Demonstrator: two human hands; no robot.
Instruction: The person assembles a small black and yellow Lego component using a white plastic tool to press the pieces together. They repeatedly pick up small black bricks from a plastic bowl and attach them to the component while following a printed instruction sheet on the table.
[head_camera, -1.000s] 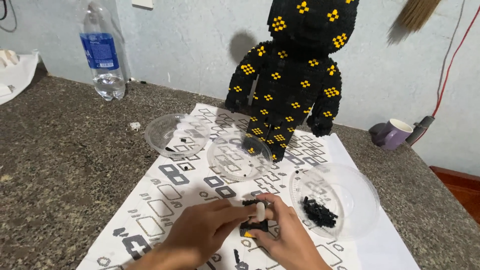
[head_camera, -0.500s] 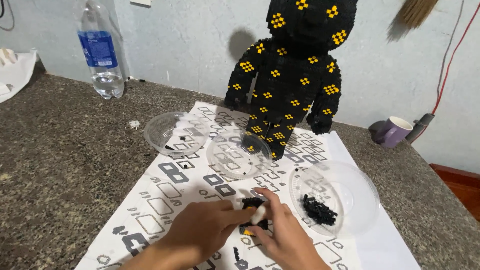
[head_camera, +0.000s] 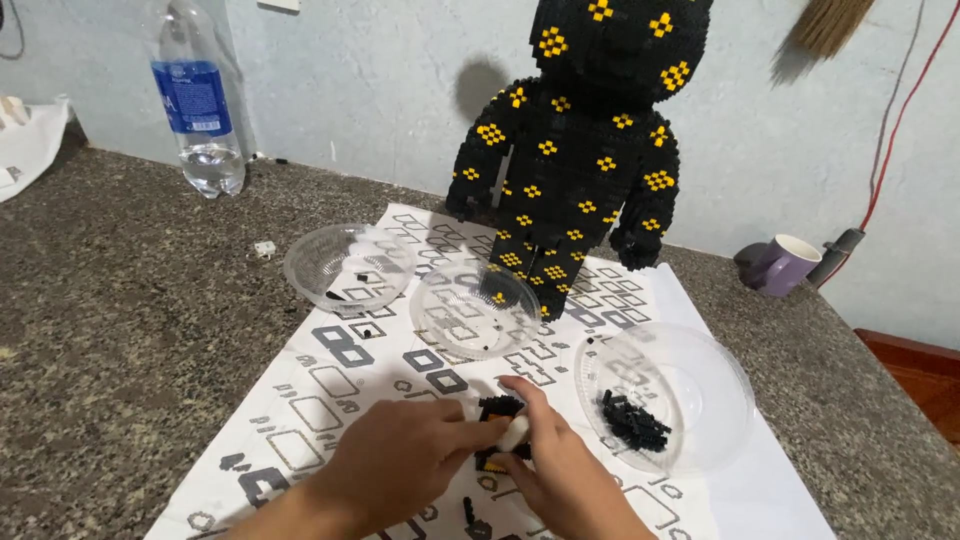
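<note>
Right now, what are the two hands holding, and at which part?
Both hands, left hand and right hand, pinch a small black brick piece between the fingertips, at its sides. A white bit sits against the right fingers; its hold cannot be told.

Both hands have shifted slightly toward 6 o'clock on the patterned sheet (head_camera: 400, 370). The left hand (head_camera: 400, 465) now closes further over the small black brick piece (head_camera: 498, 408). The right hand (head_camera: 560, 475) has its fingers raised at 12 o'clock, a white tool (head_camera: 514, 433) showing between the hands.
</note>
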